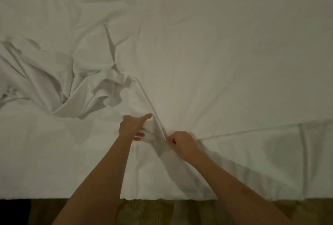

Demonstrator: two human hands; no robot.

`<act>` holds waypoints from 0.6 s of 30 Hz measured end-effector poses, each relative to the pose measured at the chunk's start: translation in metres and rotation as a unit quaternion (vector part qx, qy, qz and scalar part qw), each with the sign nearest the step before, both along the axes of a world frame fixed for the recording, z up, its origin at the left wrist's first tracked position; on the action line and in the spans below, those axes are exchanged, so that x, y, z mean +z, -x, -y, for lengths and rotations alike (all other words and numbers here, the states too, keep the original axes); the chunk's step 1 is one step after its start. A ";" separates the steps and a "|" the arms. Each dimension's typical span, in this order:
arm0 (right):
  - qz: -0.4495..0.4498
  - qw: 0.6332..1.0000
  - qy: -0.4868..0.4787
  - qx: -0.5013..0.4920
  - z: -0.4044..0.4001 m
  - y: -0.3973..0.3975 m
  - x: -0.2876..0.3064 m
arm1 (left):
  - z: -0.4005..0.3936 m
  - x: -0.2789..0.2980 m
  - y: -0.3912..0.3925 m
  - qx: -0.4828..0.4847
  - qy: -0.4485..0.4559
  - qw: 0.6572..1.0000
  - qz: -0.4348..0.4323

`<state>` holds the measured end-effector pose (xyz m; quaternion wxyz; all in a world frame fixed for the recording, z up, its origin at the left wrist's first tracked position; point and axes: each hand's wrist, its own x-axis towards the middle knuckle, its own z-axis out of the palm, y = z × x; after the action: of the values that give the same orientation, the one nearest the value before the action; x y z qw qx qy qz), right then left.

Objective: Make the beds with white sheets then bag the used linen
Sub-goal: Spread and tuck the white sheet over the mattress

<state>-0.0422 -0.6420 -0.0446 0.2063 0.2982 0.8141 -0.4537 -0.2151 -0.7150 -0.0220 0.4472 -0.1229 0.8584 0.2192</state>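
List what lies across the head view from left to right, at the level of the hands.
Rumpled heap of sheet → left hand → raised hem of the sheet → right hand → long straight hem running off to the right.

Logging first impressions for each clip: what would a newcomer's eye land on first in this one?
Two bare hands meet low in the middle: the left hand and the right hand both grip the hemmed edge of a white sheet, which covers nearly the whole view. To the left, a bunched heap of folds breaks the smoother cloth. A brown floor strip runs along the bottom.
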 end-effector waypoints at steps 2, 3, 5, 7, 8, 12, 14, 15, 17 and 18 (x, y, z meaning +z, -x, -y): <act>-0.028 0.993 0.037 -0.105 -0.002 -0.007 -0.001 | -0.014 -0.003 -0.011 -0.017 0.002 1.000 0.010; -0.038 0.990 0.042 -0.130 -0.003 -0.009 -0.001 | -0.019 -0.004 -0.018 -0.026 0.003 1.000 0.017; -0.038 0.993 0.029 -0.112 -0.004 -0.009 0.001 | -0.027 -0.010 -0.032 -0.064 0.006 0.997 0.030; -0.028 0.997 0.034 -0.061 -0.004 -0.004 0.000 | -0.032 -0.016 -0.043 -0.142 0.020 0.990 0.017; -0.022 0.999 0.035 -0.031 -0.004 0.000 -0.003 | -0.033 -0.020 -0.044 -0.177 0.033 0.984 -0.002; 0.006 0.995 0.092 -0.039 -0.009 0.004 -0.004 | -0.023 -0.030 -0.029 -0.245 0.054 0.965 -0.073; -0.003 0.978 0.169 -0.125 -0.016 -0.005 0.002 | 0.007 -0.033 -0.027 -0.194 0.021 0.977 -0.082; -0.008 0.962 0.206 -0.179 -0.022 -0.013 0.004 | 0.026 -0.031 -0.032 -0.134 0.003 0.988 -0.081; 0.000 0.924 0.252 -0.289 -0.038 -0.034 0.005 | 0.055 -0.021 -0.058 0.044 -0.041 0.997 -0.051; 0.009 0.900 0.268 -0.343 -0.048 -0.048 0.006 | 0.062 -0.018 -0.074 0.150 -0.069 0.986 -0.029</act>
<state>0.0055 -0.5939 -0.0388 0.1177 0.4965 0.5074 -0.6944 -0.1408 -0.7765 -0.0403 0.3914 -0.2126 0.8257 0.3462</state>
